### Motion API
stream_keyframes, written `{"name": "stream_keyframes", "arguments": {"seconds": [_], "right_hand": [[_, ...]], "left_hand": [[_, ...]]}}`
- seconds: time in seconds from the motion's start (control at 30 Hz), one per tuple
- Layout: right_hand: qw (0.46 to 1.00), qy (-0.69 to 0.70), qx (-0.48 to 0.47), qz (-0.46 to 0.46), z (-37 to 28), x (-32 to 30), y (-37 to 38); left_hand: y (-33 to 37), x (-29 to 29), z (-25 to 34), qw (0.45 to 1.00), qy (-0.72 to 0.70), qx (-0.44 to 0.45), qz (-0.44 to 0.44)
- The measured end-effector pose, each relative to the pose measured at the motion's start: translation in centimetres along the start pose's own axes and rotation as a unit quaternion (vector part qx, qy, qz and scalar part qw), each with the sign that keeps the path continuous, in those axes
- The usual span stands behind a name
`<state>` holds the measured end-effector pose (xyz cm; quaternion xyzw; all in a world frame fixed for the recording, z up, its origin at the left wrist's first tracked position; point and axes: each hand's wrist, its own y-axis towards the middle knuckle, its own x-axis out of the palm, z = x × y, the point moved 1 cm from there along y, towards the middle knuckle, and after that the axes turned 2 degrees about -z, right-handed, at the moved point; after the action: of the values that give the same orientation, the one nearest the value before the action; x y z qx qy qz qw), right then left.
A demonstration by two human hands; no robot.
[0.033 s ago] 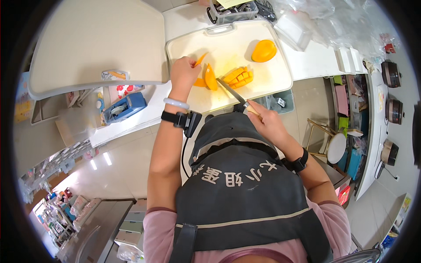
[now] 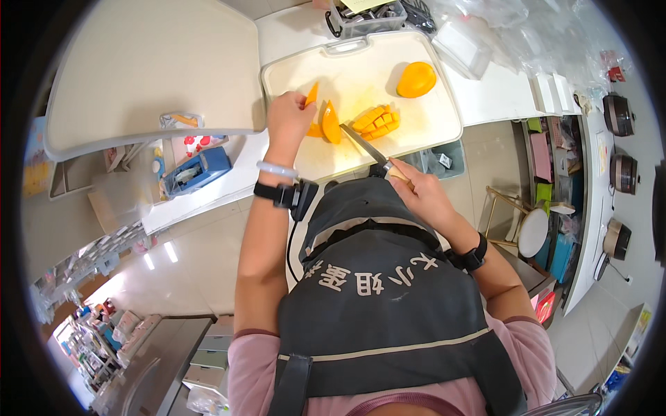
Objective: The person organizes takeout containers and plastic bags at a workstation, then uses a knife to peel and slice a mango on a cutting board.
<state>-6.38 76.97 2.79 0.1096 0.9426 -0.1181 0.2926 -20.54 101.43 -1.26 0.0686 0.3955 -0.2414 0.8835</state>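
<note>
My left hand [image 2: 288, 118] pinches a thin orange strip of mango [image 2: 312, 94] above the left side of a cream cutting board [image 2: 361, 59]. Just right of those fingers lies a long mango slice [image 2: 331, 125], and another flat piece [image 2: 316, 131] shows partly beneath the hand. A knife [image 2: 368, 144] with a light wooden handle is gripped in my right hand [image 2: 418, 187]; its blade slants over the board's near edge, the tip close to the slice. Mango scored into cubes [image 2: 377, 122] rests right of the blade. Farther back on the right sits a large rounded mango piece [image 2: 416, 80].
A big cream board or lid [image 2: 159, 69] stands left of the cutting board. Behind is a clear box of metal pieces [image 2: 368, 21]; plastic bags [image 2: 520, 35] crowd the far right. A clear bin [image 2: 444, 159] sits below the counter's near edge, and a stool [image 2: 533, 234] stands to the right.
My left hand has shifted slightly left and nearer to me, and the strip in it has turned more upright. The knife and my right hand look nearly unmoved.
</note>
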Motion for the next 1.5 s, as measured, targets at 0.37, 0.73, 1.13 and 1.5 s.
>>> {"name": "stream_keyframes", "arguments": {"seconds": [0.37,0.73,1.13,1.5], "right_hand": [[0.987,0.120,0.095,-0.039,0.7,1.6,1.5],[0.998,-0.033,0.012,0.043,-1.3,2.9,2.2],[0.998,0.030,0.035,0.047,-2.7,4.2,1.0],[0.933,0.322,0.138,0.081,-0.2,-3.6,-4.2]], "left_hand": [[-5.4,-1.2,0.0,0.990,0.092,0.033,0.102],[-4.1,0.9,-1.2,0.989,-0.108,0.007,0.101],[-3.9,1.9,-0.4,0.997,-0.052,0.024,0.049],[-4.0,-1.4,2.0,0.935,-0.345,-0.081,0.001]]}}
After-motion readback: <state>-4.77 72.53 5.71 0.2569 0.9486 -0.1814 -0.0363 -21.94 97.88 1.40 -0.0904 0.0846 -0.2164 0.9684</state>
